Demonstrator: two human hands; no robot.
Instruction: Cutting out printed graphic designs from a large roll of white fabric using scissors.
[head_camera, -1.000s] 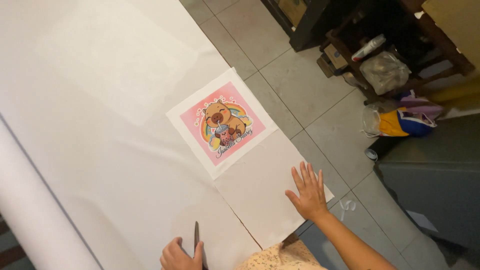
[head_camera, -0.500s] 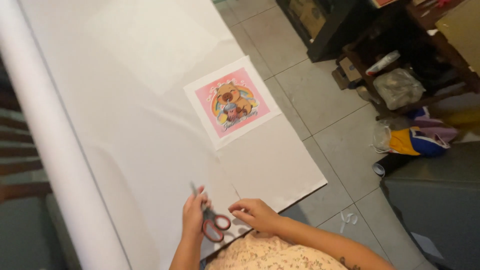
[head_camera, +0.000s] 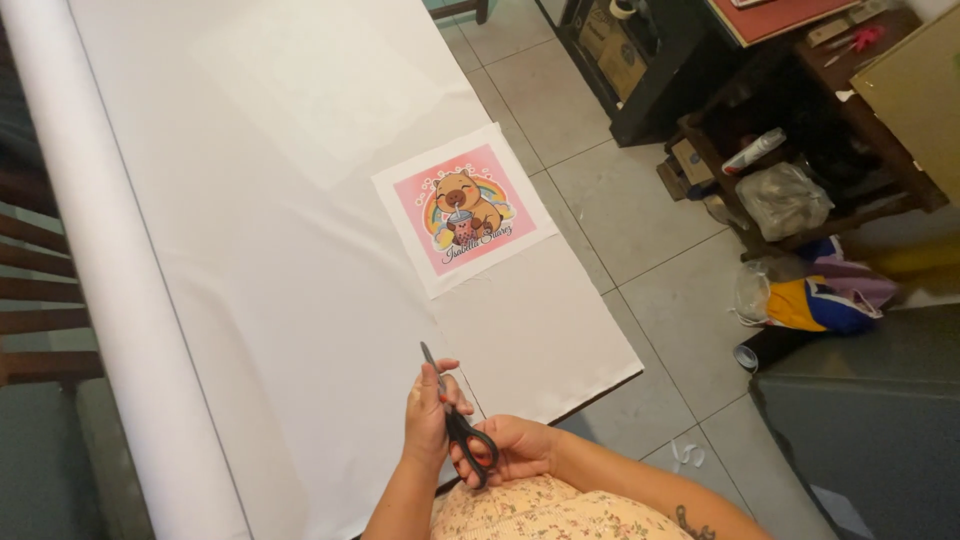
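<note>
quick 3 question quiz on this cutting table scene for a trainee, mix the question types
1. True or false: the scissors lie flat on the white sheet, with no hand on them.
2. Multiple choice: the square print with the pink cartoon animal lies (a) on the white sheet near its floor-side edge, (b) on the tiled floor, (c) under the roll at the far side.
3. Fill in: the right hand touches the scissors at their ____ end.

Key
1. False: the left hand and right hand both hold them.
2. a
3. handle
</note>
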